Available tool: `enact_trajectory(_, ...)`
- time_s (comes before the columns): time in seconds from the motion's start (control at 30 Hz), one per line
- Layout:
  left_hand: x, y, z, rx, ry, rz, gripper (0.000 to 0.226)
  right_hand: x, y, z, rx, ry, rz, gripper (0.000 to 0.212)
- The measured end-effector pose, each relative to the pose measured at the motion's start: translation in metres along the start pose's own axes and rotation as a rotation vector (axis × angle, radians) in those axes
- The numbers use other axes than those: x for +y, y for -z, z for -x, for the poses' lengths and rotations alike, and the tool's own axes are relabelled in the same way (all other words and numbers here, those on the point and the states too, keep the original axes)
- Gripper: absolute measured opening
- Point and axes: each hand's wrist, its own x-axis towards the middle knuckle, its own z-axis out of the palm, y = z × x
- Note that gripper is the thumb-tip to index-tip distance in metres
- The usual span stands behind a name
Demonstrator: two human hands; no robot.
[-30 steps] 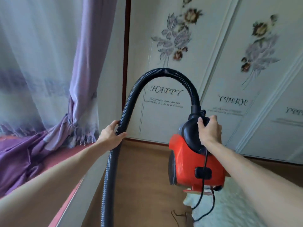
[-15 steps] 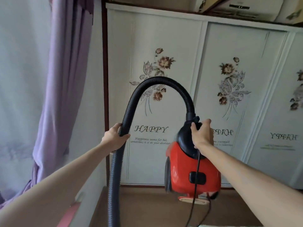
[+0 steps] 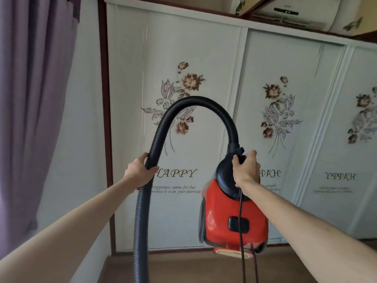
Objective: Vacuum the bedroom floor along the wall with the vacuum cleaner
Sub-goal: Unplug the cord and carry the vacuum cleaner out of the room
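Observation:
A small red vacuum cleaner (image 3: 220, 219) with a black top hangs in the air in front of me. My right hand (image 3: 245, 170) grips its black handle. A ribbed black hose (image 3: 195, 101) arches up from the top of the body, curves left and drops past the bottom edge of the view. My left hand (image 3: 138, 170) is closed around the hose on its left side. A thin black power cord (image 3: 241, 252) dangles down from under my right hand. The hose's nozzle end is out of view. The brown floor (image 3: 173, 264) shows as a strip below.
White wardrobe doors (image 3: 177, 48) with flower prints and "HAPPY" lettering fill the wall ahead. A dark brown frame post (image 3: 105, 127) runs down the left of them. A purple curtain (image 3: 34, 88) hangs at the far left. An air conditioner (image 3: 302, 11) sits above the wardrobe.
My view has tilted up from the floor and the purple bed to the wardrobe doors. Both hands keep their grip, and the vacuum cleaner hangs a little closer.

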Motion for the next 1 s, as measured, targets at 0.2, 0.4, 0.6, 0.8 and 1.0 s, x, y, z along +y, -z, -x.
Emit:
enact_trajectory(0.2,0.004,-0.023,-0.097,-0.075,-0.084,0.011,0.061,-0.003,-0.021,-0.045,0.071,-0.069,0.028,0.027)
enact_trajectory(0.4,0.029,-0.046,-0.184,-0.157,-0.211,0.009,0.062,-0.013,-0.035,-0.092,0.172,-0.122,0.028,0.029)
enact_trajectory(0.6,0.066,-0.09,-0.235,-0.236,-0.314,0.074,0.062,-0.005,-0.033,-0.135,0.307,-0.178,0.058,0.027)
enact_trajectory(0.8,0.089,-0.146,-0.281,-0.319,-0.342,0.143,0.054,0.024,-0.036,-0.181,0.386,-0.185,0.124,0.025)
enact_trajectory(1.0,0.126,-0.213,-0.335,-0.378,-0.413,0.119,0.051,0.067,-0.039,-0.253,0.446,-0.224,0.117,0.026)
